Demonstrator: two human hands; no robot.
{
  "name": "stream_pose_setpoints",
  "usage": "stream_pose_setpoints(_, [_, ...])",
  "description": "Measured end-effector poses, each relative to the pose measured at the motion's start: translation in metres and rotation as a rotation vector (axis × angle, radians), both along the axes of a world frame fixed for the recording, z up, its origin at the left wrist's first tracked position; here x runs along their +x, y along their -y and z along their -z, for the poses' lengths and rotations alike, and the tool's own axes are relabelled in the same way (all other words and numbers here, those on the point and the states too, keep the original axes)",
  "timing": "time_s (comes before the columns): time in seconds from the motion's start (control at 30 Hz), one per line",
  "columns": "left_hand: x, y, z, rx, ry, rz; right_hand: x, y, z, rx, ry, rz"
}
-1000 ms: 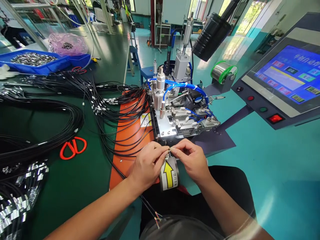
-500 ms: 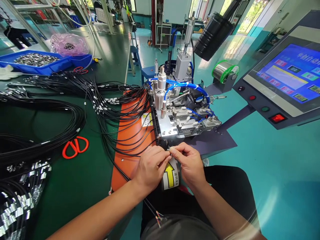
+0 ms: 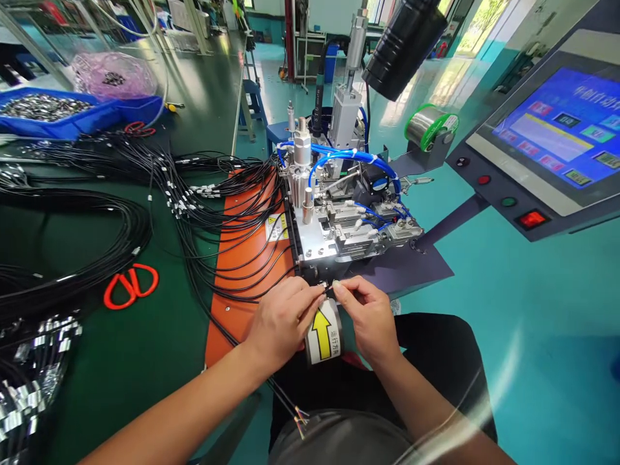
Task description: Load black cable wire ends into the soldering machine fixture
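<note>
A single head-worn camera is looking forward and down from the seated person's position, and no second view is sharing the scene. It is sitting close above the left hand (image 3: 283, 320) and right hand (image 3: 368, 320), which are appearing low at centre. The desk (image 3: 145, 349) is extending left and far; the machine (image 3: 339, 213) is standing just beyond the hands; the screen (image 3: 557, 135) is lying far right.

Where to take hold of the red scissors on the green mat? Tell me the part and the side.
Take the red scissors by the twin handle loops, coming from above. They lie flat on the green mat with the loops open upward and bare mat on the near side; black cables crowd the far side, so a grip there would snag.
</note>
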State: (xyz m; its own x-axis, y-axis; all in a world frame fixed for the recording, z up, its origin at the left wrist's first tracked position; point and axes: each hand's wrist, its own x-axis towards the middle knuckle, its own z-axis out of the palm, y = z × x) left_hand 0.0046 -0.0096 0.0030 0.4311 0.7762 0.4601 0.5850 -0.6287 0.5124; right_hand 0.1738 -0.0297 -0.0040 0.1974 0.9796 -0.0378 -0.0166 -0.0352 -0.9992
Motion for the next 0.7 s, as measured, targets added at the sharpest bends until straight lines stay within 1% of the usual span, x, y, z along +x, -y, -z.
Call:
stream_pose_setpoints(0.17, [0.001, 0.0, 0.002, -0.009, 0.012, -0.016, 0.015, -0.004, -0.005, -0.05, 0.052, 0.029])
stream_pose_setpoints(0.23, [0.001, 0.0, 0.002, -0.018, 0.01, -0.017, 0.021, -0.005, -0.007, -0.064, 0.069, 0.012])
stream_pose_setpoints(0.3, [0.001, 0.0, 0.003, -0.024, 0.006, -0.019, 0.025, -0.007, -0.01, -0.055, 0.081, -0.033])
stream_pose_setpoints(0.47, [0.001, 0.0, 0.003, -0.042, -0.003, -0.024, 0.025, -0.008, -0.012, -0.014, 0.163, -0.153])
stream_pose_setpoints(0.57, [0.0, 0.0, 0.004, -0.048, -0.004, -0.025, 0.023, -0.009, -0.011, -0.004, 0.196, -0.167])
stream_pose_setpoints(0.7, [0.0, 0.001, 0.005, -0.055, -0.013, -0.025, 0.02, -0.008, -0.011, 0.023, 0.263, -0.151])
